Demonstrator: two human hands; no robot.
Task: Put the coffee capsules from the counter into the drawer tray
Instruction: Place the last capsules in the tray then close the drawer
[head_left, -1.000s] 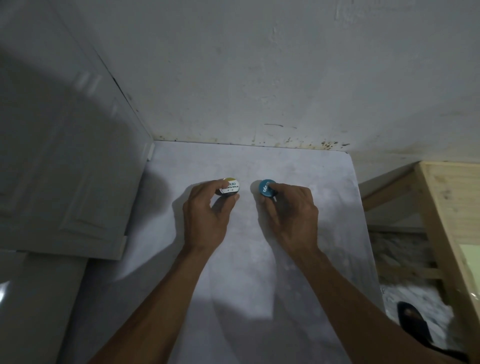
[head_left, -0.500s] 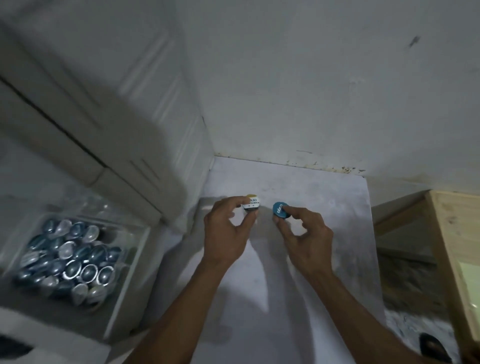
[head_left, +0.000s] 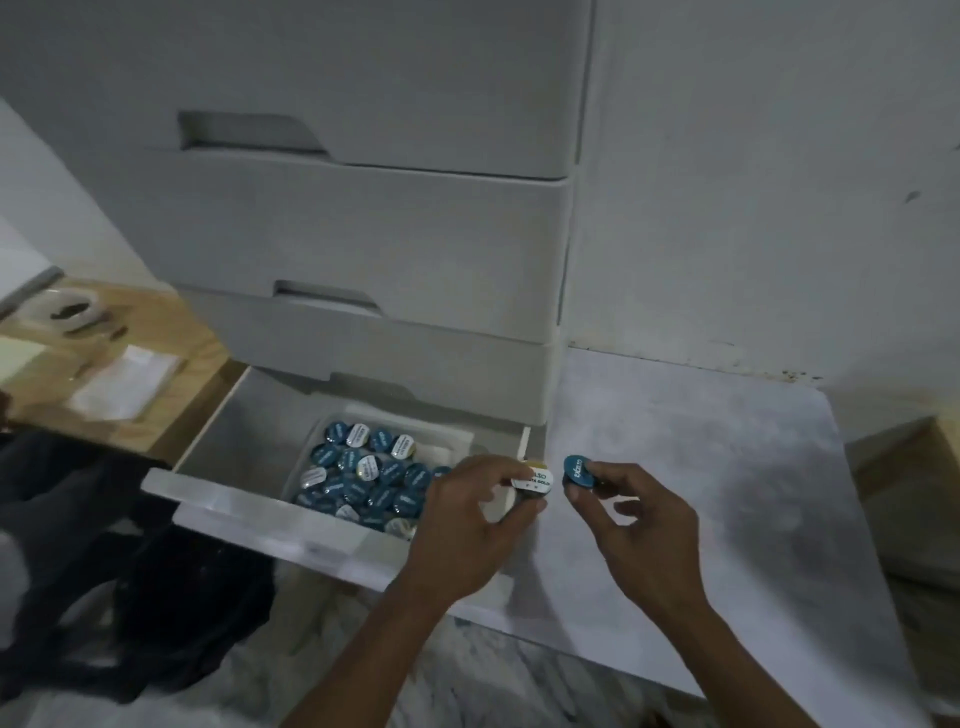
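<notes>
My left hand (head_left: 467, 525) pinches a white-and-gold coffee capsule (head_left: 535, 480) in the air, right at the right edge of the open drawer (head_left: 249, 499). My right hand (head_left: 644, 525) holds a blue coffee capsule (head_left: 575, 472) above the grey counter (head_left: 727, 493), just right of the other one. In the drawer stands a clear tray (head_left: 447, 434) filled with several blue and white capsules (head_left: 363, 478). My left hand covers the tray's near right corner.
Closed white drawers (head_left: 363, 244) stack above the open one. A white wall (head_left: 753, 208) rises behind the counter. A wooden surface (head_left: 119, 364) with papers lies at the left, dark cloth (head_left: 130, 571) hangs below the drawer, and marbled floor (head_left: 467, 686) shows underneath.
My view has swung left, bringing the open drawer and its tray into sight. Both hands have lifted their capsules off the counter and carried them left toward the drawer.
</notes>
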